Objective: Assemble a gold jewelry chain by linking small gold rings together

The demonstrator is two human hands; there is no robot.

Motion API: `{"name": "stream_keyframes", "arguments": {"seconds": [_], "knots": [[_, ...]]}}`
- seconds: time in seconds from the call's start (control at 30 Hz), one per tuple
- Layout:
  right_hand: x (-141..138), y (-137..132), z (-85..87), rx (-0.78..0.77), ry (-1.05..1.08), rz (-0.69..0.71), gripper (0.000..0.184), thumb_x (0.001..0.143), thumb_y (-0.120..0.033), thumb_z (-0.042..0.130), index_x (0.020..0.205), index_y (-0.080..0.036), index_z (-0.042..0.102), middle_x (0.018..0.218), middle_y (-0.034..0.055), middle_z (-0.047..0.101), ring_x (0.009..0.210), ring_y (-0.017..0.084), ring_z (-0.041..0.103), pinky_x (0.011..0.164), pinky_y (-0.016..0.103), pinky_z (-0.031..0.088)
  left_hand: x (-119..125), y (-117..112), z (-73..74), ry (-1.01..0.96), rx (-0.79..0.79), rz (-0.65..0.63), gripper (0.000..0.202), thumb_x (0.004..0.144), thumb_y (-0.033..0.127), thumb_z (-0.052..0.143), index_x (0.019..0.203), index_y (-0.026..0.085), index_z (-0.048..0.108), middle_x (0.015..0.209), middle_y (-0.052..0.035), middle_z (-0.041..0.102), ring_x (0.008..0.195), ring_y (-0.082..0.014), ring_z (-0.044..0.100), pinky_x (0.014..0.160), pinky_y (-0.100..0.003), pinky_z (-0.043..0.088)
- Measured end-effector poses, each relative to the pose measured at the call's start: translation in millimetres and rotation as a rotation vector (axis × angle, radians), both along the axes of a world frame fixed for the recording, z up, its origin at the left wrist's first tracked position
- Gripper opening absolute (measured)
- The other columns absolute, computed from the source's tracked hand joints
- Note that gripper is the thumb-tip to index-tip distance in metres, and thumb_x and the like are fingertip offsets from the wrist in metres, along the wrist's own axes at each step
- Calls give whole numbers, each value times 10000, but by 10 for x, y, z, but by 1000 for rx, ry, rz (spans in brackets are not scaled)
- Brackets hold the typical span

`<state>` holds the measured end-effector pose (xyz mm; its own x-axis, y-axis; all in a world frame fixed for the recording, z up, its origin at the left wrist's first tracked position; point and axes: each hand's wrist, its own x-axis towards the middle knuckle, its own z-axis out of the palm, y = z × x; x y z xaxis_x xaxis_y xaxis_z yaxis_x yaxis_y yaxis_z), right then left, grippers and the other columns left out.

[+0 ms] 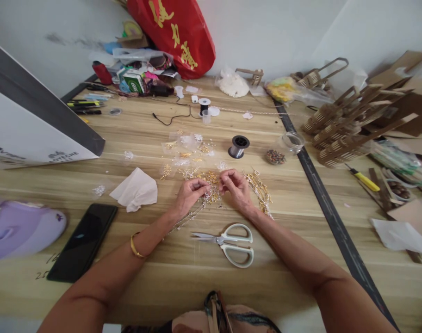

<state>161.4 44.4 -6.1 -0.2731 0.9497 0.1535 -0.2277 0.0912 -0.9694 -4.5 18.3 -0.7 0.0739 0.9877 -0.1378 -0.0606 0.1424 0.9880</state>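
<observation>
Above a pile of small gold and silver beads (213,176), my left hand (188,198) is closed in a pinch. A thin silver chain (192,215) hangs from its fingertips and trails along under the wrist. Just to the right, my right hand (237,190) is also pinched, its fingertips a short gap from the left ones; whatever it holds is too small to make out. Beside my right wrist lies a bunch of gold and silver chains (261,192). White-handled scissors (228,240) rest between my forearms, blades pointing left.
A wire spool (238,147), bead bags (183,148) and a bead jar (276,156) stand beyond my hands. Left are a tissue (136,189), a phone (84,243), a purple device (23,229) and a large box (40,115). Bamboo baskets (336,129) and a yellow-handled tool (365,179) are right.
</observation>
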Motion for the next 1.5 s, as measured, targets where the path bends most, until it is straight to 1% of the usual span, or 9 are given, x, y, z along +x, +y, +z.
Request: {"name": "stream_keyframes", "arguments": {"seconds": [0.07,0.13,0.23,0.4,0.53,0.73,1.07,1.37,1.5], "knots": [[-2,-8,16,-19,16,12,236,833,-429,575,839,-201,515,791,10,604,552,94,556,488,223,478,2,-5,10,0,4,-1,227,664,345,723,717,137,648,611,6,631,582,-107,566,606,-231,446],[1,-12,28,-49,42,33,245,842,-442,558,844,-207,488,826,14,618,546,91,564,497,226,486,5,-11,20,-3,1,8,226,659,342,726,716,138,649,625,3,635,588,-109,568,606,-231,446],[4,-18,38,-73,42,46,247,854,-452,538,853,-219,456,699,-17,605,525,97,558,517,229,485,9,-15,32,-4,-8,18,224,651,336,732,708,136,648,631,0,637,589,-107,567,604,-228,444],[-4,-21,27,-3,-10,17,223,851,-409,561,819,-201,487,561,-47,535,466,87,490,473,213,418,11,-13,33,10,-5,16,225,656,342,728,707,137,652,610,2,630,578,-103,560,600,-227,445],[-14,-17,-17,22,-44,40,197,847,-373,573,869,-186,516,544,-52,524,451,82,456,458,214,383,14,-12,32,6,1,20,227,646,345,734,697,140,650,605,7,628,575,-102,559,606,-228,450],[-9,-26,-92,74,-129,46,234,861,-411,534,921,-185,535,582,-51,486,473,84,439,456,218,381,25,-8,32,3,-16,43,234,630,341,740,721,141,659,614,11,628,575,-101,555,586,-220,440],[-8,-31,-81,136,-162,56,281,872,-407,518,1060,-199,516,687,-18,578,583,107,529,562,241,457,16,14,9,34,-3,73,252,620,361,744,710,143,653,603,10,623,564,-107,552,579,-234,439],[-4,-45,-98,89,-138,10,222,841,-370,580,955,-180,566,713,18,675,676,147,647,634,275,516,14,9,2,16,5,75,264,623,364,747,719,140,647,615,8,628,578,-108,556,583,-233,446],[-11,-65,-99,134,-201,-19,194,840,-365,580,898,-180,581,717,24,679,657,147,645,624,278,523,14,13,-10,12,11,79,255,622,360,747,714,142,650,619,9,627,580,-106,552,581,-229,445]]}}
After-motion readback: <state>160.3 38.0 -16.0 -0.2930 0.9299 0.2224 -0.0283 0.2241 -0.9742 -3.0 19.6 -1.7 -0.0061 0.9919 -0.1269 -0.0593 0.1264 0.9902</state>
